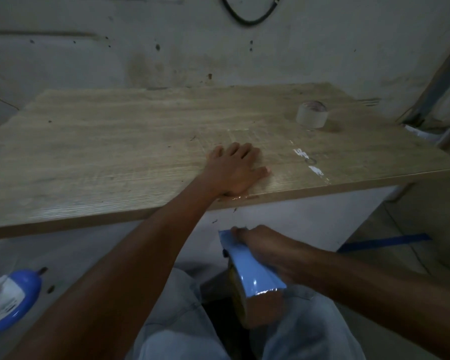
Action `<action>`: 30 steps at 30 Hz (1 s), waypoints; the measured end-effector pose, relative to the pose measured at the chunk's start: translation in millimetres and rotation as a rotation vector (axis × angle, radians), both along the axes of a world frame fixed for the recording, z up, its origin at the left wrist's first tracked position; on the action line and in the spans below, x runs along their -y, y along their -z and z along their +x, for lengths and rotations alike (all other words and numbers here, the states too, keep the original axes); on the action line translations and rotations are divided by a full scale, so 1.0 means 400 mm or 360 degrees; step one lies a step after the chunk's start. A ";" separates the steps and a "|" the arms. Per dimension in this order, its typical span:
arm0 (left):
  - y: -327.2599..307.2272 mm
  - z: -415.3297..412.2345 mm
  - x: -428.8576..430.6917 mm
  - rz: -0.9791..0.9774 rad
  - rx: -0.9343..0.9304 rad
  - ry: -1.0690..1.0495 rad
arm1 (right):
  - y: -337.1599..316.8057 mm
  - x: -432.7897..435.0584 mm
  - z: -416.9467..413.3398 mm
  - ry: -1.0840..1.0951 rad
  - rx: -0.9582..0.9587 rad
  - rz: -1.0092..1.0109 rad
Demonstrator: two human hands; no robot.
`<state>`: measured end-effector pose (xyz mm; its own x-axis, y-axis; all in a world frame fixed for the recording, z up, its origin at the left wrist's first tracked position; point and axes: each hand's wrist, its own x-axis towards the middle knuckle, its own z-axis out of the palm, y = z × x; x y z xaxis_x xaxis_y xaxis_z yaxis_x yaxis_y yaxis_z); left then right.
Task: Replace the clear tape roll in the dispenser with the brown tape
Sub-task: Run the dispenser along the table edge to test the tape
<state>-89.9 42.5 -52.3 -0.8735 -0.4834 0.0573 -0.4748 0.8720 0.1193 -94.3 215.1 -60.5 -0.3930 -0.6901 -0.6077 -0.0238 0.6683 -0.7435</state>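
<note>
My left hand (235, 168) lies flat, palm down and fingers apart, on the wooden table (102, 152) near its front edge; a shiny strip of tape shows under the palm at the edge. Below the table, over my lap, my right hand (268, 252) grips the blue tape dispenser (250, 268). A brown tape roll (261, 311) sits in the dispenser's lower end. The clear tape roll (312, 114) stands on the table at the far right, well away from both hands.
Patches of clear tape (313, 168) stick to the table right of my left hand. A blue and white bottle (9, 298) lies on the floor at lower left. A blue strip (385, 241) runs along the floor at right. A black cable (250, 14) hangs on the wall.
</note>
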 end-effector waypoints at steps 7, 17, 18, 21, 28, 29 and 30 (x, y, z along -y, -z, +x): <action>0.015 -0.007 0.018 0.0077 -0.0004 -0.0205 | -0.073 -0.039 -0.029 -0.0002 0.0179 -0.0115; 0.015 -0.023 0.128 0.0085 -0.0013 -0.0446 | -0.218 -0.056 -0.097 0.0037 0.0069 -0.0219; 0.018 -0.021 0.145 0.0057 -0.0001 -0.0454 | -0.240 -0.050 -0.108 0.0041 0.0060 -0.0283; 0.008 -0.008 0.185 -0.0048 0.0099 -0.0441 | -0.299 -0.019 -0.140 0.0050 -0.0046 -0.0509; 0.008 0.083 0.277 -0.0068 -0.0052 -0.0626 | -0.345 0.099 -0.232 0.0187 -0.0218 -0.0916; 0.011 0.099 0.285 -0.0062 -0.0067 -0.0668 | -0.343 0.119 -0.240 0.0214 -0.0215 -0.0935; 0.011 0.111 0.295 -0.0080 -0.0079 -0.0686 | -0.341 0.145 -0.248 0.0226 -0.0226 -0.0970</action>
